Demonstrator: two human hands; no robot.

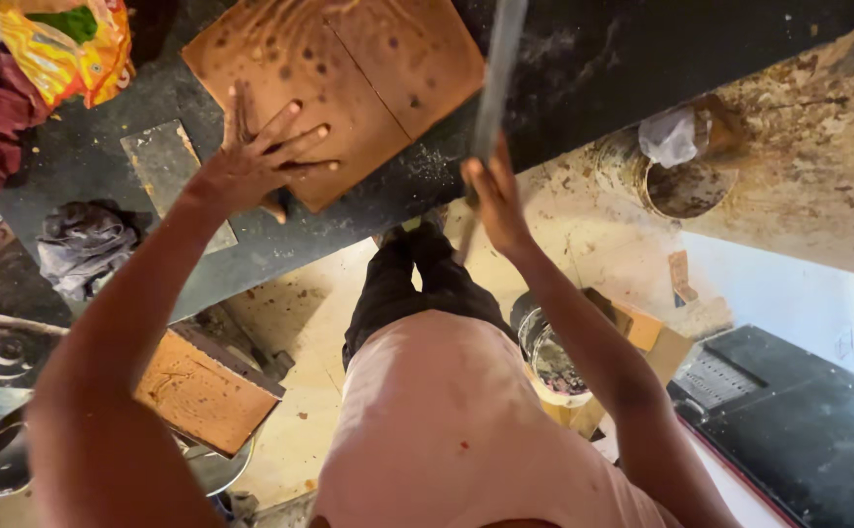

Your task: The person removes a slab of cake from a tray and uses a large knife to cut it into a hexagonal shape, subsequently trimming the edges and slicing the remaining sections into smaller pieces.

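Observation:
A brown wooden board (368, 68) with dark spots lies on a black worktop (593, 59). My left hand (256, 161) presses flat on its near left part, fingers spread. My right hand (494, 200) grips the lower end of a long grey metal bar or blade (498, 68) that rises past the board's right edge toward the top of the view. My dark trouser legs and pink shirt fill the lower middle.
A small grey slab (168, 171) lies left of the board, with crumpled cloth (80, 244) and a yellow bag (65, 44) beyond. A dirty bucket (681, 176) stands at right. Below are a wooden block (202, 391), a pail (549, 357) and a black case (789, 420).

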